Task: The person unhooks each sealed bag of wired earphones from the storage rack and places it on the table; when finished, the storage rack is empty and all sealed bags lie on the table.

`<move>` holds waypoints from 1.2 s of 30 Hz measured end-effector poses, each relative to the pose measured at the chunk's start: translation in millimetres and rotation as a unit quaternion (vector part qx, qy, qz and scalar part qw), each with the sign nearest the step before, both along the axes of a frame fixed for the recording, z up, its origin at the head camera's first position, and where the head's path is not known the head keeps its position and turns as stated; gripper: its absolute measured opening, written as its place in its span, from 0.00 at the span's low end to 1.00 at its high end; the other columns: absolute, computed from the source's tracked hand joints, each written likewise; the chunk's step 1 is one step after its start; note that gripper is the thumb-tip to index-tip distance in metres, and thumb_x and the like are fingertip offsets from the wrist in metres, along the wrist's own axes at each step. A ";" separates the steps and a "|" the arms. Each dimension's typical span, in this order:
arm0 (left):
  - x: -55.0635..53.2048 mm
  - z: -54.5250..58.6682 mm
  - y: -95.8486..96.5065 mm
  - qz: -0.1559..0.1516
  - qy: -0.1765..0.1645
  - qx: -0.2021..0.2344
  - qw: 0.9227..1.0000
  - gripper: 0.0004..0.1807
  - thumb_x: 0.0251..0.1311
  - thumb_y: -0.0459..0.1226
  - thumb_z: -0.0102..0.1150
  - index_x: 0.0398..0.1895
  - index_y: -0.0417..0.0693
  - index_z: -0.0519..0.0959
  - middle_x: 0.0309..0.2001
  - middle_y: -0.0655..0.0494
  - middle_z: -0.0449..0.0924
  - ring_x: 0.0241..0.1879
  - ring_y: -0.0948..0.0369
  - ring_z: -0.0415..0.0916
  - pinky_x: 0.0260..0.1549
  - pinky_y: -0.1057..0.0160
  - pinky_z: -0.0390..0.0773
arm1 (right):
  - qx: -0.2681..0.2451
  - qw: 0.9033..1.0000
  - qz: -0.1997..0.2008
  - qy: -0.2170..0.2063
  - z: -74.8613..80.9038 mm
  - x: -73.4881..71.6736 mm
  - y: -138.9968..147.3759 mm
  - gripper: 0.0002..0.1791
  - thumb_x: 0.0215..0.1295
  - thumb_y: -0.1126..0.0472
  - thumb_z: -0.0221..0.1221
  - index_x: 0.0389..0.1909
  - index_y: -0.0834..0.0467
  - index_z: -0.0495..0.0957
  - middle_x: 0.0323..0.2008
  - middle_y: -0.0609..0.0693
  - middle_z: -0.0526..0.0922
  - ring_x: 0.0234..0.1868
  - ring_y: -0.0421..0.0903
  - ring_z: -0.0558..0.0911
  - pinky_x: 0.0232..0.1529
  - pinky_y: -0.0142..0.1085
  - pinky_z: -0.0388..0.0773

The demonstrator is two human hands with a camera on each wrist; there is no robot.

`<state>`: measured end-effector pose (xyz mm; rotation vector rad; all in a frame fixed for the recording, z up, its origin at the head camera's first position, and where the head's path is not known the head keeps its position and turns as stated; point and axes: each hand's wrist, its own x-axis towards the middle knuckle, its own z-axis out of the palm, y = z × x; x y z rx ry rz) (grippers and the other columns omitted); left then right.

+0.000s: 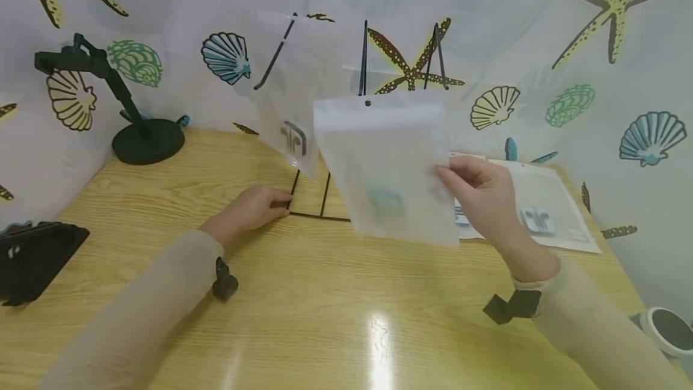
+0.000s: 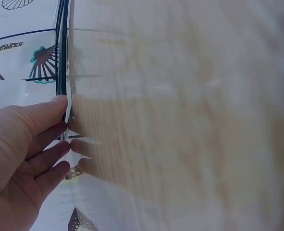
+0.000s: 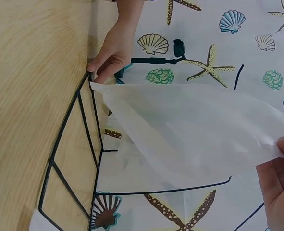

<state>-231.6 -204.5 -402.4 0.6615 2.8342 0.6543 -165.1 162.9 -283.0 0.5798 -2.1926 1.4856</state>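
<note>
Bag (image 1: 387, 161) milky white; rack (image 1: 319, 216) black (table (image 1: 303, 300) wood-grained).

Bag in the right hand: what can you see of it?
The bag is a flat, translucent whitish pouch, plastic by its look, with a paler band along the top and a small dark round spot near the top edge. A blurred blue-green patch shows low down. The right hand pinches its right edge, holding it up, slightly tilted, before the black wire rack. Whether a prong touches it, I can't tell.
</note>
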 end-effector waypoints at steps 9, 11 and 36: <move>-0.3 -2.6 -0.1 -0.001 0.008 -0.008 1.000 0.22 0.62 0.36 0.56 0.57 0.35 0.72 0.58 0.41 0.69 0.57 0.44 0.65 0.55 0.46 0.66 | 0.001 0.992 -0.030 -0.121 -20.2 22.1 34.9 0.09 0.57 0.65 0.63 0.30 0.70 0.80 0.20 0.40 0.80 0.20 0.37 0.75 0.23 0.26 0.76; -0.1 -2.8 0.2 0.001 0.005 -0.005 1.000 0.22 0.62 0.36 0.57 0.57 0.35 0.72 0.58 0.41 0.69 0.58 0.44 0.65 0.55 0.46 0.65 | -0.004 0.987 -0.030 -0.156 -25.4 25.4 44.3 0.10 0.59 0.63 0.63 0.31 0.70 0.80 0.21 0.41 0.81 0.21 0.38 0.76 0.24 0.27 0.77; -0.4 0.9 1.4 0.013 -0.017 -0.016 1.000 0.23 0.62 0.36 0.56 0.60 0.37 0.70 0.60 0.43 0.68 0.59 0.45 0.64 0.55 0.47 0.65 | 0.091 0.888 0.174 -0.415 -99.0 31.1 153.9 0.11 0.67 0.61 0.53 0.32 0.67 0.76 0.27 0.54 0.82 0.27 0.48 0.81 0.29 0.42 0.81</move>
